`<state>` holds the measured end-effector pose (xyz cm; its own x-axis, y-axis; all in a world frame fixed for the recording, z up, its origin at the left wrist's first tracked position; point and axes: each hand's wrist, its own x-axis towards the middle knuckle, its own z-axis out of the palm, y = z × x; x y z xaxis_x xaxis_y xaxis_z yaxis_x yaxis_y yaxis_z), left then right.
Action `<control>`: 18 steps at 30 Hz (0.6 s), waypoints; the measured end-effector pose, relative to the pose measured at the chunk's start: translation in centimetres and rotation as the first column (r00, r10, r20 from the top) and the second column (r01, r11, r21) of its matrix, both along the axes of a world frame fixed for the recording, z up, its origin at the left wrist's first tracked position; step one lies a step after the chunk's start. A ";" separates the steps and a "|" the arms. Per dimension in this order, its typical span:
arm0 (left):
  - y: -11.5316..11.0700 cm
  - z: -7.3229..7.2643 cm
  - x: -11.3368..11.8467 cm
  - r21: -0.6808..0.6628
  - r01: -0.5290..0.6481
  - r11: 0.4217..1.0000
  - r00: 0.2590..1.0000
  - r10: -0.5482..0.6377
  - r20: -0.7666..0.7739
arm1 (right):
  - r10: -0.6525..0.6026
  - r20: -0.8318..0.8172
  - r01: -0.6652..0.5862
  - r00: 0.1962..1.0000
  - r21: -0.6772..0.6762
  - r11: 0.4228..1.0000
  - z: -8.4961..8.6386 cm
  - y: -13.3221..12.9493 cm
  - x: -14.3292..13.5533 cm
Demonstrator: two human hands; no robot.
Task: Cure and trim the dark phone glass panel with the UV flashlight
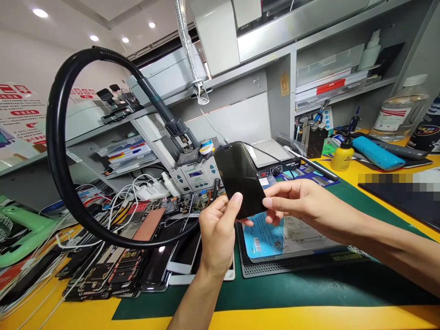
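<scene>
A black smartphone (239, 176) is held up above the bench, its dark glossy screen facing me. My left hand (218, 224) grips its lower left edge, with the thumb resting on the front. At the lower right edge, my right hand (292, 201) pinches the phone between thumb and fingers; some of those fingers are hidden behind it. Below the hands lies a blue printed packet (264, 240) in clear plastic, on a grey perforated tray (250, 270).
Stacked phone parts (117, 266) and white cables crowd the left. A black flexible hose (55, 137) arches over them. Behind stands a white control station (194, 176). A yellow bottle (342, 156) and a blue case (378, 152) are at right. A green mat (275, 293) covers the yellow bench.
</scene>
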<state>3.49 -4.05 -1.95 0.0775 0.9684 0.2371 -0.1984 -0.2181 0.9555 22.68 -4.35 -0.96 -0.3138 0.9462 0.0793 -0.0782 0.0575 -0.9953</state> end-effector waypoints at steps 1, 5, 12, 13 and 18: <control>0.0 0.0 0.0 -0.001 0.001 1.000 1.000 -0.001 0.000 | 0.000 -0.005 0.000 1.000 -0.006 1.000 0.0 0.0 0.0; 0.0 0.0 0.0 0.007 0.005 1.000 1.000 -0.005 -0.010 | -0.003 -0.035 0.002 0.999 -0.031 1.000 0.2 0.0 -0.1; -0.1 0.0 0.1 0.037 -0.024 0.999 0.996 0.027 -0.082 | -0.025 0.017 0.025 1.000 -0.010 1.000 0.2 0.0 -0.1; -0.1 0.0 0.1 0.044 -0.029 0.999 0.995 0.033 -0.089 | -0.025 0.032 0.025 0.999 0.004 1.000 0.1 0.1 -0.1; -0.1 0.0 0.1 0.023 -0.001 1.000 1.000 0.002 -0.025 | -0.055 0.084 0.050 0.995 0.066 0.997 -0.2 0.2 -0.1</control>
